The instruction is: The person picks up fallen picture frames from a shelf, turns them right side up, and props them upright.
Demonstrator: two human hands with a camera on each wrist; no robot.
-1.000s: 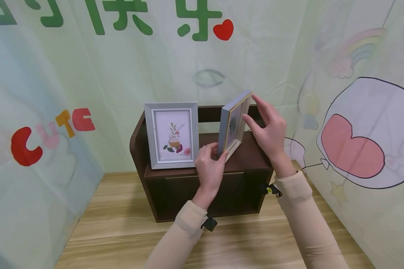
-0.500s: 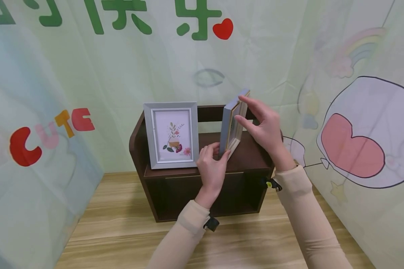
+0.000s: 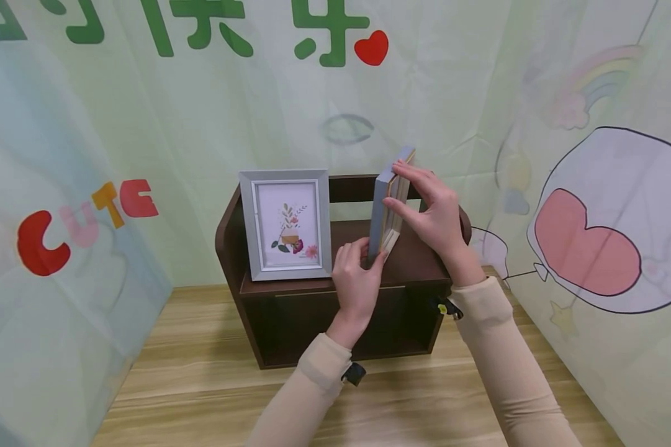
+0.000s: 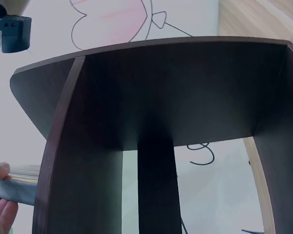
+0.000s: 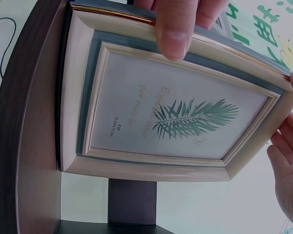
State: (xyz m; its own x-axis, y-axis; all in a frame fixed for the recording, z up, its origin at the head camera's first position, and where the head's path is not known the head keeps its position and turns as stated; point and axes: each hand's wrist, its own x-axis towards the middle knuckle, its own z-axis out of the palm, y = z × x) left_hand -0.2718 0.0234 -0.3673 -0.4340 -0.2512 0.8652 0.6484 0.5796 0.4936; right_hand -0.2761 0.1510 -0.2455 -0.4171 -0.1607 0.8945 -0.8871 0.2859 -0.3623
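In the head view a picture frame [image 3: 377, 211] with blue-grey sides stands nearly edge-on above the right part of a dark brown shelf [image 3: 341, 288]. My left hand [image 3: 354, 279] pinches its lower near side, the thumb on its front. My right hand [image 3: 438, 217] holds its upper part between thumb and fingers. In the right wrist view the picture frame [image 5: 195, 117] shows a cream border and a green leaf print. The left thumb [image 5: 176, 34] lies on its border and the right hand [image 5: 290, 180] is at its top end. Further left stands a silver-grey picture frame [image 3: 285, 273] with a flower print.
The shelf unit stands on a wood-grain surface [image 3: 195, 347], with an open compartment [image 3: 341, 323] below. Printed cloth walls [image 3: 424, 112] rise behind it and on both sides. A slatted back bar [image 3: 352, 188] runs along the shelf's rear.
The held frame has turned more edge-on and shifted slightly right at its near side. My right hand has moved left along its upper part. The left hand has shifted slightly right.
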